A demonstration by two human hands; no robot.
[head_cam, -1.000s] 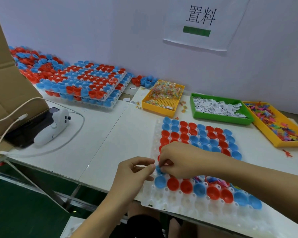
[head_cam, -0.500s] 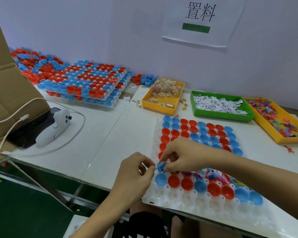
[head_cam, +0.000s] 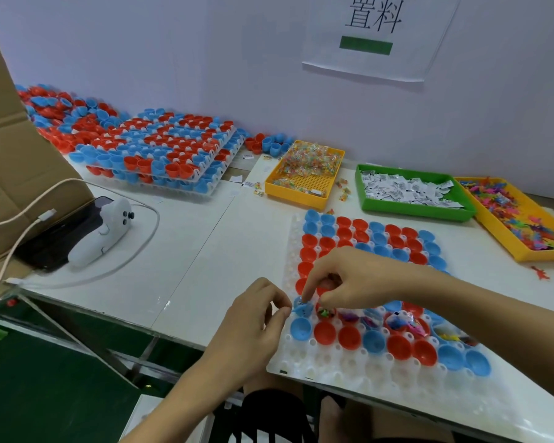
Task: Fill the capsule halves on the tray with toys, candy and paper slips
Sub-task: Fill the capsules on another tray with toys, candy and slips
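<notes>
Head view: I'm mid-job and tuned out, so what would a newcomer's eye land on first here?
Probably the white tray of red and blue capsule halves at the near table edge, where the left hand and right hand meet over its near-left corner, fingers pinched at a blue half. Next, the three bins behind it: candy, paper slips, toys. Far left, stacked trays of capsule halves stand against the wall.

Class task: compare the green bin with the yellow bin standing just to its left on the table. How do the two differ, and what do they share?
The green bin holds white paper slips printed in black; the yellow bin holds small clear-wrapped, colourful candies. The green bin's floor is largely covered, while the yellow bin's perforated floor shows bare at its near end. Both are shallow rectangular plastic trays standing beyond the capsule tray.
</notes>
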